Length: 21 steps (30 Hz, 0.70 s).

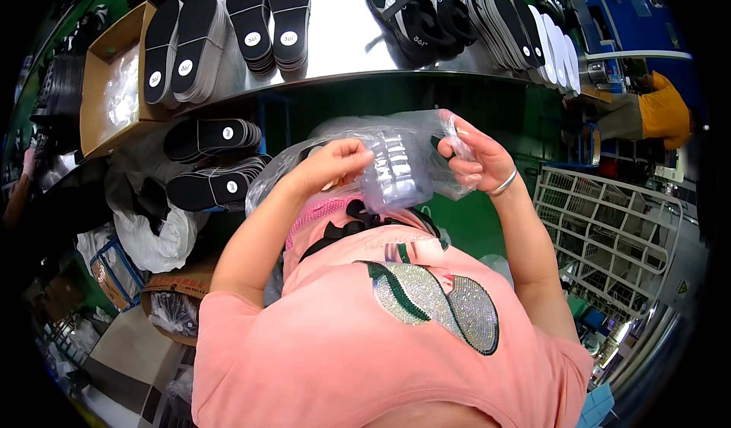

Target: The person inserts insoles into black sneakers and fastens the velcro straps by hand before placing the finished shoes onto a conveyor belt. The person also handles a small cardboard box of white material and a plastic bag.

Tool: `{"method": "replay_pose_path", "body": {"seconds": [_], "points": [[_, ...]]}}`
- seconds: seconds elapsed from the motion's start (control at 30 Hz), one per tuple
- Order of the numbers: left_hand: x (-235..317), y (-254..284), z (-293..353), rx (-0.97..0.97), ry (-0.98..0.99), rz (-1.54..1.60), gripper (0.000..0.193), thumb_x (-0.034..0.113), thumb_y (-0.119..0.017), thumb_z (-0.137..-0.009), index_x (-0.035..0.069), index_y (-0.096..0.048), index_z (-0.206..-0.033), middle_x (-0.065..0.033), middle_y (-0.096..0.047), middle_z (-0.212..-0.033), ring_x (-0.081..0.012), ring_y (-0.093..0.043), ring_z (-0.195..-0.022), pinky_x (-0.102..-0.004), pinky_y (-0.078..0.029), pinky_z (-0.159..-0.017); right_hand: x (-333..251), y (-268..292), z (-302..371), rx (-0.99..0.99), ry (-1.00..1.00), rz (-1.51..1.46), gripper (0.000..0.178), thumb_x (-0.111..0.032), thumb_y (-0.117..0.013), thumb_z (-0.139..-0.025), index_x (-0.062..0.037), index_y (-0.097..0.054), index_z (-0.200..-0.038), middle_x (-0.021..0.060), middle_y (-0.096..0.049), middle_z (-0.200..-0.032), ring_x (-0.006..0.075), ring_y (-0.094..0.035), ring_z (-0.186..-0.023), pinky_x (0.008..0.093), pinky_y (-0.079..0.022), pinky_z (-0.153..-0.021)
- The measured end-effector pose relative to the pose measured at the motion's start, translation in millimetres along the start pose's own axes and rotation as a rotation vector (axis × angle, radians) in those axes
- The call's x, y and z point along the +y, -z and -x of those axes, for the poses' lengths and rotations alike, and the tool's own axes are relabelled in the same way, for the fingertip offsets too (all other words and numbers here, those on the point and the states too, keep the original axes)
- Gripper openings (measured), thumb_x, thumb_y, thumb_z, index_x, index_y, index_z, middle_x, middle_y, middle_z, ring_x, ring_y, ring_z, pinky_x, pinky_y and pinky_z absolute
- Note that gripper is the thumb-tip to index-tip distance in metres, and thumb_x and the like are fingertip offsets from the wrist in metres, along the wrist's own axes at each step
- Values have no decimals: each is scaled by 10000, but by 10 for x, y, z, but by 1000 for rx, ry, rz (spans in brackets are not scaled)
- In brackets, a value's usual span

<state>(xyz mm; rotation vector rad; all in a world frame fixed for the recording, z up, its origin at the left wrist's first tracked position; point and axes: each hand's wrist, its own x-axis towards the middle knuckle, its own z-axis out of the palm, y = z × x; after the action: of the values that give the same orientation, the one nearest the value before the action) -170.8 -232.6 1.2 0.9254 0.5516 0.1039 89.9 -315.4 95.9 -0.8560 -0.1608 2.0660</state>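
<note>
Right grip (pixel 485 158) pinching clear bag (pixel 442 178), left grip (pixel 333 164) at ridged plastic piece (pixel 396 173), insole stacks (pixel 196 43) on metal table (pixel 336 36)

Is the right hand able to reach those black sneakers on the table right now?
Probably yes: nothing visible stands between the right hand and the sneakers, though it is holding crinkled clear plastic.
</note>
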Motion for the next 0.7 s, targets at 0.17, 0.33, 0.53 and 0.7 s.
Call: {"method": "replay_pose_path", "body": {"seconds": [0.17, 0.33, 0.53, 0.7], "points": [[-793, 236, -432, 81, 422, 780, 249, 369, -519, -816, 123, -543, -783, 11, -506, -622, -66, -332, -400, -173, -192, -333, 1, -57, 50, -94, -32, -96, 402, -195, -357, -920, -160, -256, -1308, 119, -512, -898, 39, -330, -442, 146, -255, -361], [-829, 270, -413, 131, 415, 678, 232, 339, -497, -828, 117, -545, -777, 23, -490, -605, -70, -415, -411, -165, -240, -323, 17, 68, -27, -93, -67, -170, 367, -206, -350, -922, -175, -303, -1285, 102, -502, -904, 43, -310, -438, 158, -253, -364], [143, 48, 201, 164, 19, -101, 308, 364, -607, -787, 73, -520, -739, 7, -478, -612, -56, -407, -482, -210, -326, -418, 117, 365, -20, 11, -47, -302, 308, -235, -351, -917, -229, -394, -1222, 92, -546, -895, 58, -321, -420, 185, -278, -355], [1202, 307, 948, 933, -583, -927, 267, 249, -671, -725, 28, -529, -677, -75, -487, -623, -184, -480, -556, -297, -390, -509, 364, 579, -25, 90, -57, -312, 244, -253, -386, -902, -231, -461, -1133, 85, -567, -865, 73, -353, -436, 192, -278, -370]]}}
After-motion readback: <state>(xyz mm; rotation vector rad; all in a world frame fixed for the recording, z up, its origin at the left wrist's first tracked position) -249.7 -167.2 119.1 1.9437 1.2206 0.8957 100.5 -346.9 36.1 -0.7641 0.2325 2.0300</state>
